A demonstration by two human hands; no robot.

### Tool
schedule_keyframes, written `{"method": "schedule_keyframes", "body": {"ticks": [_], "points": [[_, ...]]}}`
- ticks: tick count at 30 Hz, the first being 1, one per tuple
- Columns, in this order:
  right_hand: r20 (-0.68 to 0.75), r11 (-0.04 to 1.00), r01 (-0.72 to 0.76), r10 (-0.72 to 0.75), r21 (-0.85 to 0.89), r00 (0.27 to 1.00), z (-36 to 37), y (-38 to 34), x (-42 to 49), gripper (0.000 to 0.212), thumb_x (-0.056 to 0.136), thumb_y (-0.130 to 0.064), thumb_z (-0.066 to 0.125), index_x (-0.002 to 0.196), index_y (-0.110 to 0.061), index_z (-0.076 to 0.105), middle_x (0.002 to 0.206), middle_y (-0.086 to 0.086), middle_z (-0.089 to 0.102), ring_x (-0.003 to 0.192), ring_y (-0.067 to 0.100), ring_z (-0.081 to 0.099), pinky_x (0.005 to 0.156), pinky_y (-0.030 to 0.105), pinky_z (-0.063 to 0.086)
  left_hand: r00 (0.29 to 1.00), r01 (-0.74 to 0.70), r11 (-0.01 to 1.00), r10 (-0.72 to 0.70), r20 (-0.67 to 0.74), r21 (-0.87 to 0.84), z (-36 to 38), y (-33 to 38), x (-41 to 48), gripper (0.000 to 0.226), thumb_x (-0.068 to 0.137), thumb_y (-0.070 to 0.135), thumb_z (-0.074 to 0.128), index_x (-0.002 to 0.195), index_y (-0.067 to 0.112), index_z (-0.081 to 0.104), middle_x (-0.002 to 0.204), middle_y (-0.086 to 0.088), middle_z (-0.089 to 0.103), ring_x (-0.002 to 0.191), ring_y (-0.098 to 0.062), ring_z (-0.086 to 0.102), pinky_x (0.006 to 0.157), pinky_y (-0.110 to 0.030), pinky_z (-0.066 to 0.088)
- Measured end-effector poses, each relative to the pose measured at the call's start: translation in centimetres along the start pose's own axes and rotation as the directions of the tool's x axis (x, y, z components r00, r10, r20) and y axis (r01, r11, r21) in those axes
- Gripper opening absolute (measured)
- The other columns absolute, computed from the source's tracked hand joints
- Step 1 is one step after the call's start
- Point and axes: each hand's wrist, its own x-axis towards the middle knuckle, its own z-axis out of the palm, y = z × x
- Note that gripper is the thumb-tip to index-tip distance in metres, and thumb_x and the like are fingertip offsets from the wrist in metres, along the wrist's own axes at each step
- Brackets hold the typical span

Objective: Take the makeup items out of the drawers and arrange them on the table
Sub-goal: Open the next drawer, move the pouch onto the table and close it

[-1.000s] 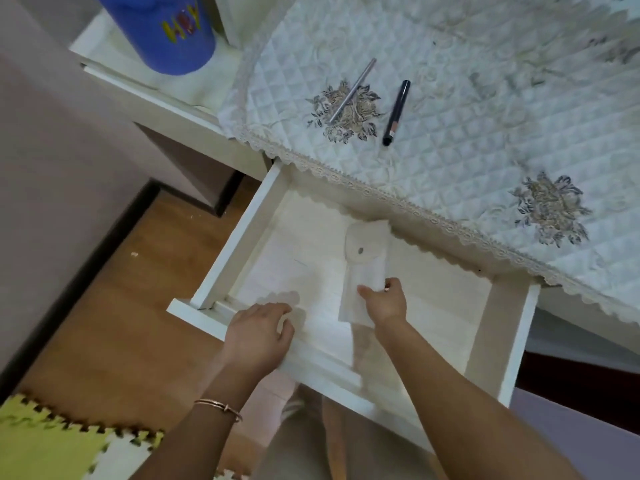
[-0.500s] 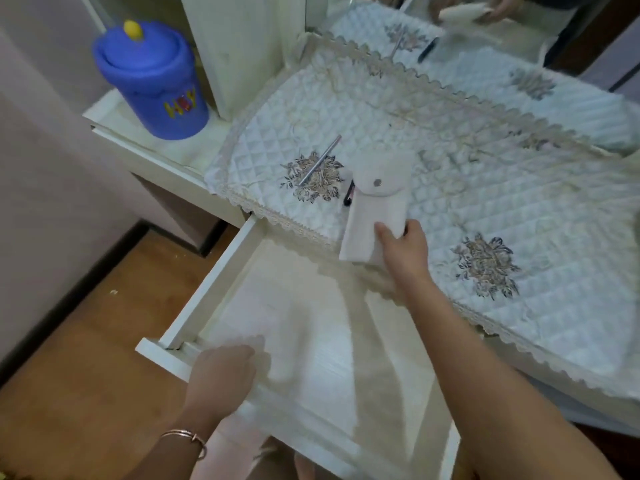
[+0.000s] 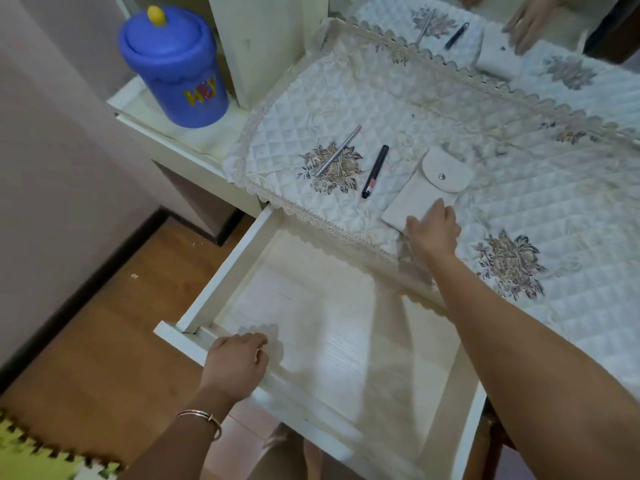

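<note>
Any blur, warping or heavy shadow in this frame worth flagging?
Head view: foam mat at lower left is motion-smeared; straight drawer edges bow from the wide lens; soft arm shadows cross the drawer floor; white pouch and black pencil stay sharp, no glare.

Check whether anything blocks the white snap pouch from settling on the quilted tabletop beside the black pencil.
Nothing visible does. The white snap pouch already lies flat on the quilted cover, apart from the black pencil. The right hand rests on its near end.
</note>
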Motion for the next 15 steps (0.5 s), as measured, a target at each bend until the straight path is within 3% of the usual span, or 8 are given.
{"method": "schedule_keyframes", "body": {"ticks": [3, 5, 6, 8, 10, 12, 15], "points": [[-0.05, 0.994, 0.108, -0.108, -0.012, 0.993, 0.1, 0.7, -2.2, 0.066, 0.089, -0.027, 0.051, 0.142, -0.007, 0.019, 0.152, 0.018, 0.018, 0.138, 0.036, 0.017, 0.113, 0.049, 0.021, 0.999, -0.024, 0.999, 0.023, -0.036, -0.022, 0.1, 0.0, -0.1, 0.029, 0.09, 0.031, 0.04, 0.111, 0.026, 0.06, 0.106, 0.007, 0.069, 0.095, -0.016, 0.063, 0.094, -0.029, 0.041], [-0.117, 0.969, 0.243, -0.237, 0.037, 0.964, 0.3, 2.0, -5.9, 0.059, 0.087, -0.023, 0.052, 0.139, -0.004, 0.03, 0.144, 0.02, 0.035, 0.133, 0.035, 0.029, 0.11, 0.044, 0.025, 0.998, -0.037, 0.999, 0.036, -0.049, -0.028, 0.2, -0.2, -0.1, 0.032, 0.089, 0.033, 0.037, 0.109, 0.027, 0.06, 0.104, 0.007, 0.07, 0.093, -0.017, 0.063, 0.092, -0.03, 0.042], [-0.098, 0.954, 0.295, -0.288, 0.062, 0.953, 0.5, 3.1, -8.3, 0.053, 0.087, -0.019, 0.054, 0.135, -0.003, 0.037, 0.136, 0.019, 0.045, 0.127, 0.033, 0.038, 0.106, 0.042, 0.03, 0.998, -0.047, 0.999, 0.046, -0.052, -0.025, 0.2, -0.2, -0.1, 0.034, 0.088, 0.035, 0.034, 0.108, 0.027, 0.061, 0.104, 0.007, 0.07, 0.093, -0.017, 0.063, 0.092, -0.03, 0.042], [0.076, 0.945, 0.312, -0.32, 0.097, 0.944, 1.2, 6.0, -13.7, 0.047, 0.087, -0.016, 0.057, 0.132, -0.009, 0.043, 0.124, 0.011, 0.056, 0.117, 0.026, 0.05, 0.097, 0.033, 0.037, 0.997, -0.058, 0.998, 0.057, -0.055, -0.017, 0.4, -0.3, 0.1, 0.035, 0.086, 0.036, 0.034, 0.107, 0.027, 0.061, 0.104, 0.008, 0.07, 0.094, -0.016, 0.063, 0.091, -0.031, 0.042], [0.306, 0.973, 0.216, -0.231, 0.081, 0.924, 1.8, 8.9, -19.1, 0.053, 0.088, -0.027, 0.057, 0.136, -0.02, 0.037, 0.126, 0.002, 0.055, 0.115, 0.014, 0.051, 0.094, 0.024, 0.038, 0.997, -0.057, 0.998, 0.056, -0.059, -0.01, 0.5, -0.2, 0.3, 0.03, 0.088, 0.033, 0.039, 0.106, 0.027, 0.062, 0.104, 0.007, 0.071, 0.094, -0.017, 0.063, 0.09, -0.031, 0.043], [0.422, 0.993, 0.119, -0.113, 0.013, 0.899, 2.3, 11.7, -23.4, 0.064, 0.083, -0.049, 0.055, 0.138, -0.028, 0.031, 0.132, -0.006, 0.051, 0.118, 0.008, 0.048, 0.098, 0.021, 0.037, 0.996, -0.067, 0.998, 0.067, -0.065, 0.005, 0.7, -0.1, 0.4, 0.025, 0.089, 0.03, 0.045, 0.105, 0.026, 0.064, 0.103, 0.005, 0.072, 0.094, -0.017, 0.064, 0.088, -0.031, 0.044], [0.456, 0.999, 0.033, -0.012, -0.039, 0.89, 2.6, 14.3, -27.0, 0.103, 0.051, -0.091, 0.019, 0.133, -0.031, 0.04, 0.124, -0.018, 0.049, 0.118, 0.006, 0.047, 0.1, 0.022, 0.037, 0.99, -0.103, 0.994, 0.105, -0.092, 0.03, 0.6, 0.1, 0.9, 0.021, 0.087, 0.026, 0.05, 0.1, 0.023, 0.066, 0.094, 0.001, 0.074, 0.086, -0.02, 0.067, 0.08, -0.031, 0.046]]}}
